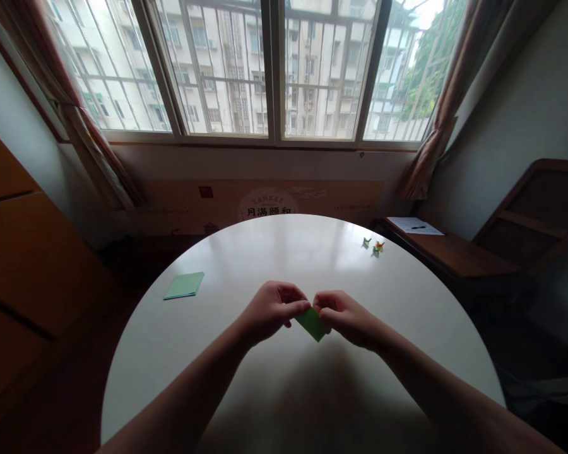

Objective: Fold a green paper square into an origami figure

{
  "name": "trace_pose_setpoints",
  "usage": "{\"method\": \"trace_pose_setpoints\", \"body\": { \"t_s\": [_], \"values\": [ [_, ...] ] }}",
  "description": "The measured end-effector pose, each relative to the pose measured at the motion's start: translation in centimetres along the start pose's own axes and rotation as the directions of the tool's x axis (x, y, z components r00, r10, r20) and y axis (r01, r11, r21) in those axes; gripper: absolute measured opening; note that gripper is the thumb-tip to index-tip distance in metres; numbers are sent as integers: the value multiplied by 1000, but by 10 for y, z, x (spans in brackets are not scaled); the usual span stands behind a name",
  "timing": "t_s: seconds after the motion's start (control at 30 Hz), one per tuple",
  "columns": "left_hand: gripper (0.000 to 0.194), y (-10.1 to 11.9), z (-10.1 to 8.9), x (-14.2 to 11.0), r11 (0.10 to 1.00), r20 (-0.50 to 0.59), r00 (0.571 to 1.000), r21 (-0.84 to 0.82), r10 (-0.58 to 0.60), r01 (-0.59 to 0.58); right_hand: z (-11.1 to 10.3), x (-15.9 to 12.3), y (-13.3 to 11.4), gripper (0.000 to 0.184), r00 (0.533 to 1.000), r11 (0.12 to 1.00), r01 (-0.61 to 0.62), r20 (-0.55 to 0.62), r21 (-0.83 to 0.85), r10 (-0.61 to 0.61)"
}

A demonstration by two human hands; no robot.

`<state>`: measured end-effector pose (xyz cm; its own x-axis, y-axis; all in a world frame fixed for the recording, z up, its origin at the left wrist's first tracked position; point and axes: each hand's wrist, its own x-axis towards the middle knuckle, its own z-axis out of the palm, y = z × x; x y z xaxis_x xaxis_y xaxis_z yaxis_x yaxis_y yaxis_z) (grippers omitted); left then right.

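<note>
Between my two hands, above the middle of the white round table [246, 252], is a small piece of green folded paper [313, 325]. My left hand [275, 309] pinches its upper left side between thumb and fingers. On the right side of the paper, my right hand [343, 315] is closed with thumb and fingers pressed on it. A corner of the paper points down towards me. The fingers hide its upper part, so the folds there cannot be made out.
A stack of light green paper squares [184, 285] lies on the table's left. Several small folded paper figures [375, 251], green and orange, stand at the back right. Beyond the table's right edge is a wooden chair [454, 249] bearing a white sheet [411, 226] and a pen [419, 227].
</note>
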<state>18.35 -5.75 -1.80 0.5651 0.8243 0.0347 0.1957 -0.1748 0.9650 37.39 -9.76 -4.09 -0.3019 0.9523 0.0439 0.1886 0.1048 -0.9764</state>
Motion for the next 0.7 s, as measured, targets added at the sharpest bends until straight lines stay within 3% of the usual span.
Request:
{"method": "trace_pose_setpoints", "body": {
  "t_s": [0.2, 0.33, 0.4, 0.53, 0.7],
  "values": [
    [26, 5, -18, 2, 995, -108, 994, -93, -29, 19, -9, 0, -1, 6, 1000, 1000, -11, 9, 5, 10],
    [26, 9, -26, 2, 990, -216, 976, -143, -23, -8, -14, 1, -3, 5, 998, 999, 13, -54, 32, -12],
    [27, 9, -25, 3, 987, -241, 970, -158, -15, -24, -13, 2, -3, 5, 995, 997, 41, -99, 58, -35],
    [29, 5, -13, 4, 981, -242, 970, -187, 5, -51, -7, 1, -1, 29, 983, 990, 126, -138, 59, -117],
    [29, -1, -4, 5, 983, -206, 978, -172, 28, -64, -5, 3, 3, 26, 953, 973, 212, -240, 88, -186]
  ]
}}
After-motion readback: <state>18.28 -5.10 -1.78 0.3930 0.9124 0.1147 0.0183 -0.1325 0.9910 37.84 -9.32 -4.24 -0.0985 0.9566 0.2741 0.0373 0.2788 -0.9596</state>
